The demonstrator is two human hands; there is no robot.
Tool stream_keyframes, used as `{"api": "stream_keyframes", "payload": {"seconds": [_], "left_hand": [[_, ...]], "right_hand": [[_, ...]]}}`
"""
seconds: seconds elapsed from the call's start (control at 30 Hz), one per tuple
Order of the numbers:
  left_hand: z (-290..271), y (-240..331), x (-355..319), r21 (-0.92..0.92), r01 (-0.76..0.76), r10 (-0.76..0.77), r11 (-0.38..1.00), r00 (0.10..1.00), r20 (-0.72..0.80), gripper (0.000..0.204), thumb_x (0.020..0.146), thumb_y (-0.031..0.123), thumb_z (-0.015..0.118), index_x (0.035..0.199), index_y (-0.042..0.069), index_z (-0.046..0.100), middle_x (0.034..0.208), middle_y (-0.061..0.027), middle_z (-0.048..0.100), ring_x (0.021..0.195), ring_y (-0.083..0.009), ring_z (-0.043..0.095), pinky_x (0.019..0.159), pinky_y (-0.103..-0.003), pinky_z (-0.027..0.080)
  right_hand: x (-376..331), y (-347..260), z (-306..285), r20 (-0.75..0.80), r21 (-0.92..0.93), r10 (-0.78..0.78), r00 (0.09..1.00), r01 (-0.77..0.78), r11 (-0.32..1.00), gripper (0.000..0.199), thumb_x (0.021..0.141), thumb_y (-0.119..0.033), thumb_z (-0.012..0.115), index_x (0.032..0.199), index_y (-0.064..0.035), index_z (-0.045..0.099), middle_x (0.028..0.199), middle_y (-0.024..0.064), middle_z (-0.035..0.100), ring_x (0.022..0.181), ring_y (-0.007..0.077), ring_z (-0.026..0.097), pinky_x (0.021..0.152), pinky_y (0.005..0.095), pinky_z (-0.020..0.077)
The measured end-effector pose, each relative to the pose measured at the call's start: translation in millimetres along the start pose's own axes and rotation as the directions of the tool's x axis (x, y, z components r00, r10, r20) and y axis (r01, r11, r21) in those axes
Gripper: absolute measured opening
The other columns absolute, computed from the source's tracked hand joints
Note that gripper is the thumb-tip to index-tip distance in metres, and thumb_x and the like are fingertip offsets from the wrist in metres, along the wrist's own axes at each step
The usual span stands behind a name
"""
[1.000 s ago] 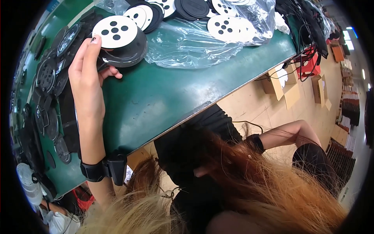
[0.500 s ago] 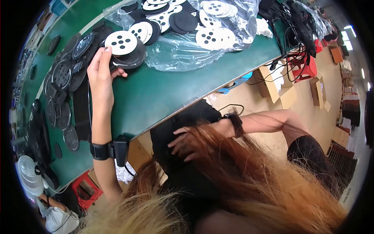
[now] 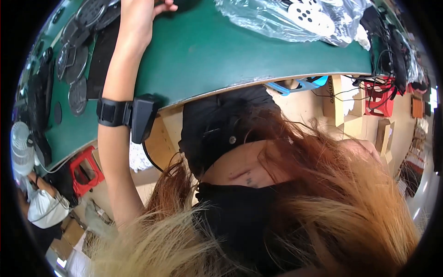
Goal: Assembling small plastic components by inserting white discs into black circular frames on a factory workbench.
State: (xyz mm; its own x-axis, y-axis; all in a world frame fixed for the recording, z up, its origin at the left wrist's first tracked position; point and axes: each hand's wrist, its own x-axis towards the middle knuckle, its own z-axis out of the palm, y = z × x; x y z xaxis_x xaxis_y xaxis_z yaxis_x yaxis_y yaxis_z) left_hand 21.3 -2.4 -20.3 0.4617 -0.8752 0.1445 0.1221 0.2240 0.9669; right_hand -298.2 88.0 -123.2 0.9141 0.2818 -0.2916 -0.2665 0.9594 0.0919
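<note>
My left hand [image 3: 140, 10] reaches over the green table [image 3: 194, 60] and is cut off by the top edge of the picture. A few of its bent fingertips show; the thumb and whatever it may hold lie outside the view. Close beside those fingertips is the rim of a dark round disc [image 3: 185, 3]. A black strap with a box-shaped device [image 3: 144, 117] sits on my left wrist. My right hand does not show; long hair covers that side.
Clear plastic sheeting [image 3: 263, 21] with white perforated discs [image 3: 307, 16] lies at the far right of the table. Dark round parts [image 3: 77, 94] are piled at the left. Below are a red stool [image 3: 86, 171], cardboard boxes [image 3: 339, 101] and a white fan [image 3: 22, 145].
The view has tilted down, so the table and my left hand sit higher. The white disc at my left fingers has left the picture. My right hand, earlier over my lap, is gone from sight.
</note>
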Motion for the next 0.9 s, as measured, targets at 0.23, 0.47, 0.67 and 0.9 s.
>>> {"api": "stream_keyframes", "payload": {"seconds": [0.23, 0.47, 0.67, 0.9], "left_hand": [[-4.7, -3.9, -2.2, -0.024, -0.023, 0.021, 0.999, 0.997, -0.073, 0.024, 0.092, 0.026, 0.048, 0.093, 0.004, 0.056, 0.075, -0.0036, 0.055, 0.055, -0.0106, 0.05, 0.047, -0.025, 0.046], [-0.5, -1.3, 3.3, -0.042, -0.027, 0.025, 0.999, 0.998, -0.065, 0.023, 0.092, 0.026, 0.048, 0.09, 0.005, 0.056, 0.075, -0.0033, 0.055, 0.055, -0.0108, 0.05, 0.047, -0.025, 0.046], [-6.8, 0.6, 3.3, 0.002, -0.028, 0.028, 1.0, 0.999, -0.026, 0.026, 0.093, 0.024, 0.045, 0.092, 0.0, 0.056, 0.082, -0.0068, 0.057, 0.06, -0.0119, 0.051, 0.054, -0.028, 0.047], [2.2, 17.3, -6.0, 0.001, 0.056, -0.056, 0.998, 0.998, 0.0, 0.023, 0.094, 0.021, 0.042, 0.093, 0.001, 0.053, 0.08, -0.0051, 0.055, 0.057, -0.0104, 0.05, 0.051, -0.026, 0.046]], "right_hand": [[1.6, 8.1, -8.2, -0.019, -0.017, 0.061, 0.998, -0.061, 0.998, 0.059, 0.088, -0.022, 0.057, 0.135, -0.0042, 0.026, 0.133, 0.0159, 0.044, 0.13, 0.0249, 0.034, 0.106, 0.0444, 0.0276], [2.9, -10.6, 3.8, -0.037, -0.083, 0.05, 0.998, -0.052, 0.995, 0.062, 0.088, -0.021, 0.057, 0.137, -0.0033, 0.023, 0.133, 0.0162, 0.044, 0.13, 0.0249, 0.035, 0.106, 0.0439, 0.0282], [34.0, -27.7, -4.6, 0.589, -0.796, 0.009, 0.808, 0.582, -0.166, 0.063, 0.093, -0.025, 0.049, 0.142, -0.0058, 0.013, 0.14, 0.0206, 0.033, 0.128, 0.0288, 0.036, 0.104, 0.04, 0.0322], [54.1, -39.8, -6.6, 0.613, -0.773, -0.058, 0.788, 0.613, 0.165, 0.063, 0.093, -0.027, 0.048, 0.142, -0.0079, 0.013, 0.14, 0.0222, 0.032, 0.129, 0.0303, 0.035, 0.106, 0.0403, 0.0294]]}}
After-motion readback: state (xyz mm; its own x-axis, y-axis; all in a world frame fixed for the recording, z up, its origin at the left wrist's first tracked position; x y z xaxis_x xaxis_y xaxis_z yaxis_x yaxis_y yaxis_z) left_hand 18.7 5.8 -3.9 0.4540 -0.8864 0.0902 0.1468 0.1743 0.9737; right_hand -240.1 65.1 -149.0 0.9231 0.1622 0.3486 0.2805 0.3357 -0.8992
